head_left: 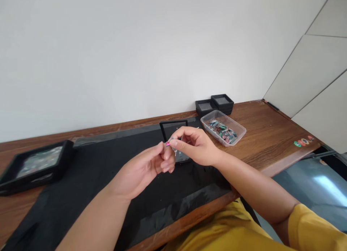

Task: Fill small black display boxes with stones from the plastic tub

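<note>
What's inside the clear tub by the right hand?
The clear tub holds a heap of small red and teal stones, lying toward its near end. Its far end shows bare bottom. Whatever lies under the heap is hidden.

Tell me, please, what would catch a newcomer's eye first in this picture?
First, the two hands meeting mid-frame above the black mat: the left hand and right hand pinch a small pink-tipped piece between their fingers. Next, the clear tub of reddish and green stones to the right on the wooden table, with two small black boxes behind it. A larger black tray sits at the far left.
</note>
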{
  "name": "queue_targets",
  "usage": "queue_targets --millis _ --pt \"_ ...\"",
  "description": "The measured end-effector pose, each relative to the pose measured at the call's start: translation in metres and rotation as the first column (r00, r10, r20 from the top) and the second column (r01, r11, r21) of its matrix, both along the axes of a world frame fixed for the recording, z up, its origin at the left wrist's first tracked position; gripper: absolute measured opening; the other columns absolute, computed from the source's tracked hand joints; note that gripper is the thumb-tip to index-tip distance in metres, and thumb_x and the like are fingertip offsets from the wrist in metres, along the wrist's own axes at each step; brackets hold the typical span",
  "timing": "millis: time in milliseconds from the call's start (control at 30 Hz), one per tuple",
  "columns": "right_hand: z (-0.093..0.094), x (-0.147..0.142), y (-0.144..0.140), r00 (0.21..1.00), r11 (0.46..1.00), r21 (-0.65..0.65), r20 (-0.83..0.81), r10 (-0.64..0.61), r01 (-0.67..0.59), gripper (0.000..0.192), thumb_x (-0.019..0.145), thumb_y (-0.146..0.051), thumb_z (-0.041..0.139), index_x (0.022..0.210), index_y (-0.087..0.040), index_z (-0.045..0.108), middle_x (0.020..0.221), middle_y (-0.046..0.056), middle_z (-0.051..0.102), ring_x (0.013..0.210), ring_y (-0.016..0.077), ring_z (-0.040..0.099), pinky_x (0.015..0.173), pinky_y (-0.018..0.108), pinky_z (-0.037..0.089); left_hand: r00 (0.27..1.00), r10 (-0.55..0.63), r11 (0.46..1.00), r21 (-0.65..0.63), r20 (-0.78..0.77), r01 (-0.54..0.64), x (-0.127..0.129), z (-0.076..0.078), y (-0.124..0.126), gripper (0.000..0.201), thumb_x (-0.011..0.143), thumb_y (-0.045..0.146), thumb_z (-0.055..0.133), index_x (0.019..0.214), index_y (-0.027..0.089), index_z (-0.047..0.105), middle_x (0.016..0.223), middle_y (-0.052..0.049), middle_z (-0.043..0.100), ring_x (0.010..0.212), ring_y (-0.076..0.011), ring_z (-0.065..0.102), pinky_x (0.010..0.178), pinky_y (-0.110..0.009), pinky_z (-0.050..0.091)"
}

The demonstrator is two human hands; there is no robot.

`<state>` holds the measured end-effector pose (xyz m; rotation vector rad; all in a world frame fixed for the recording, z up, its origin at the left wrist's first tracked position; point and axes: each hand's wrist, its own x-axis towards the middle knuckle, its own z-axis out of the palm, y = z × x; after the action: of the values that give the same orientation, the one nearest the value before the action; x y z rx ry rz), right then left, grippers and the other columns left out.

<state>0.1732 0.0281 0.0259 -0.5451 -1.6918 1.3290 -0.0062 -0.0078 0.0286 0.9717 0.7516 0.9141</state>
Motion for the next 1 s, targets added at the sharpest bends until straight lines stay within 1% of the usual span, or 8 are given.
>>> queue_targets --millis 67,133,233,433,533,800,933,1000 --pt "-0.0004 -0.0002 0.0024 1.0 0.998 -0.054 -0.012 -0.009 0.009 0.043 0.088 -0.064 0.068 0.086 -0.021 0.061 0.078 0.0 0.065 0.067 0.012 0.058 0.062 0.026 0.05 0.99 0.135 0.99 0.056 -0.043 -0.133 0.0012 -0.0014 0.0029 0.045 0.079 0.062 0.078 0.067 0.022 0.063 0.06 0.002 0.048 0.06 -0.0148 0.046 0.058 -0.028 0.048" --pt "-0.0001 0.0002 0.0043 1.0 0.997 -0.078 -0.014 -0.025 0.024 0.044 0.087 -0.063 0.071 0.085 -0.02 0.062 0.076 -0.001 0.063 0.065 0.0107 0.056 0.064 0.026 0.049 0.963 0.26 0.959 0.137 -0.066 -0.249 0.002 -0.0032 0.0053 0.046 0.076 0.063 0.08 0.067 0.021 0.063 0.063 0.002 0.049 0.063 -0.0149 0.047 0.059 -0.027 0.047" --pt "0.0011 0.0005 0.0052 1.0 0.994 -0.108 0.013 -0.023 0.024 0.043 0.086 -0.059 0.073 0.083 -0.018 0.063 0.072 -0.002 0.06 0.063 0.009 0.051 0.063 0.025 0.046 0.933 0.349 0.92 0.224 -0.089 -0.322 0.002 -0.005 0.0065 0.047 0.073 0.063 0.082 0.066 0.021 0.062 0.067 0.002 0.051 0.065 -0.0147 0.048 0.06 -0.026 0.046" --pt "0.0051 -0.0005 0.0023 0.995 0.985 -0.14 -0.036 0.097 -0.101 0.044 0.087 -0.06 0.072 0.083 -0.018 0.063 0.074 0.0 0.065 0.071 0.0123 0.062 0.071 0.028 0.051 0.929 0.331 0.919 0.28 -0.168 -0.277 0.0013 -0.0056 0.0043 0.043 0.074 0.058 0.082 0.065 0.02 0.065 0.064 0.0 0.057 0.066 -0.015 0.05 0.062 -0.027 0.045" --pt "0.0059 0.0002 0.0013 0.996 0.987 -0.134 -0.02 0.091 -0.093 0.042 0.087 -0.059 0.072 0.083 -0.018 0.063 0.074 -0.001 0.066 0.071 0.012 0.062 0.07 0.028 0.051 0.923 0.337 0.917 0.29 -0.188 -0.275 0.0023 -0.0053 0.0044 0.039 0.074 0.052 0.082 0.063 0.019 0.066 0.062 0.001 0.057 0.065 -0.0145 0.05 0.062 -0.027 0.045" --pt "0.0038 0.0016 0.0005 0.994 0.993 -0.05 -0.016 0.107 -0.108 0.036 0.093 -0.053 0.068 0.085 -0.018 0.062 0.075 0.0 0.068 0.071 0.0119 0.062 0.066 0.026 0.05 0.915 0.362 0.915 0.253 -0.178 -0.313 0.0035 -0.0034 0.0058 0.029 0.07 0.043 0.079 0.06 0.018 0.067 0.059 0.0 0.059 0.063 -0.0143 0.052 0.061 -0.027 0.044" --pt "0.0055 0.0031 -0.0007 0.996 0.996 -0.043 0.048 0.076 -0.074 0.036 0.093 -0.052 0.069 0.086 -0.017 0.062 0.075 -0.001 0.067 0.063 0.0095 0.055 0.057 0.023 0.044 0.91 0.376 0.907 0.27 -0.176 -0.322 0.0034 -0.0037 0.0049 0.026 0.07 0.04 0.078 0.059 0.019 0.068 0.059 0.001 0.058 0.062 -0.0136 0.052 0.061 -0.026 0.043" --pt "0.0068 0.0037 -0.0016 0.996 0.996 -0.029 0.049 0.081 -0.079 0.036 0.093 -0.051 0.068 0.086 -0.017 0.062 0.076 -0.001 0.067 0.062 0.0088 0.053 0.058 0.023 0.044 0.909 0.377 0.904 0.283 -0.179 -0.319 0.0031 -0.0038 0.0047 0.025 0.07 0.039 0.077 0.058 0.019 0.068 0.058 0.001 0.058 0.062 -0.0134 0.051 0.06 -0.026 0.043"
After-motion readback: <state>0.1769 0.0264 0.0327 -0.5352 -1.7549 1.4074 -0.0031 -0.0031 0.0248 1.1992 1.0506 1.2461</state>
